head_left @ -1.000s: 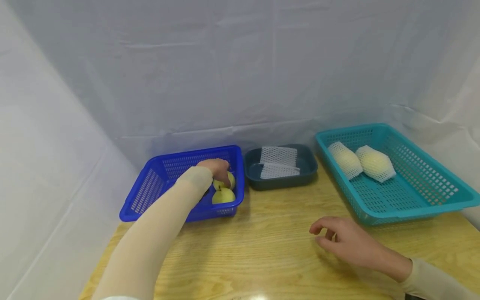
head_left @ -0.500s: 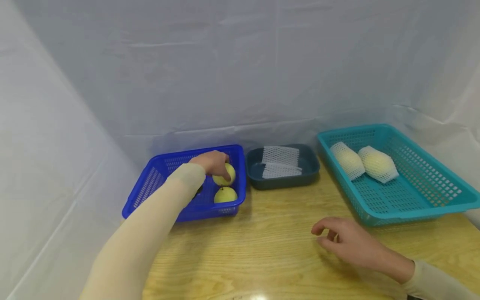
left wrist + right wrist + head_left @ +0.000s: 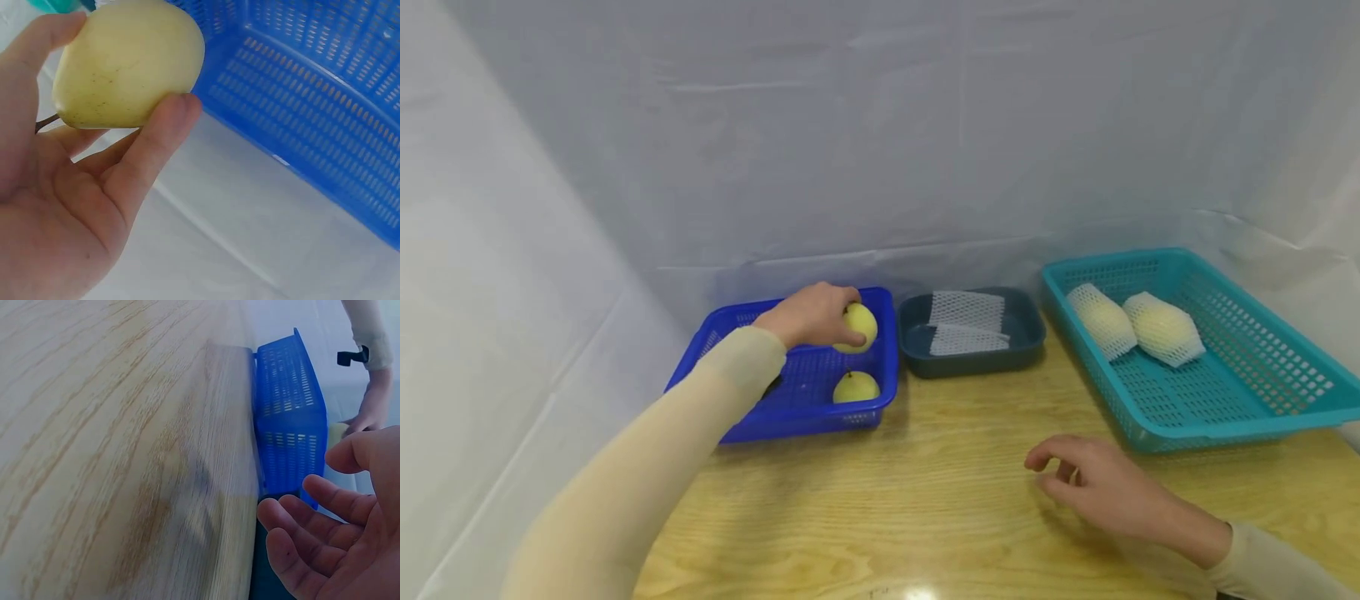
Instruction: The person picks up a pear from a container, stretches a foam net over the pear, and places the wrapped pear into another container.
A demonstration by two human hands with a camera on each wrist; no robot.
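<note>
My left hand grips a pale yellow pear over the right part of the blue basket. In the left wrist view the thumb and fingers hold the pear by its sides, its stem towards the palm. A second pear lies in the basket's front right corner. My right hand hovers low over the table's right side, fingers loosely bent, holding nothing; the right wrist view shows the same relaxed hand.
A dark teal tray with white foam net sleeves stands at the back middle. To the right, a turquoise basket holds two net-wrapped pears. White sheeting hangs behind the wooden table.
My left hand has lifted the pear up from the bottom of the blue basket. The other pear stays in its corner. My right hand has hardly moved.
</note>
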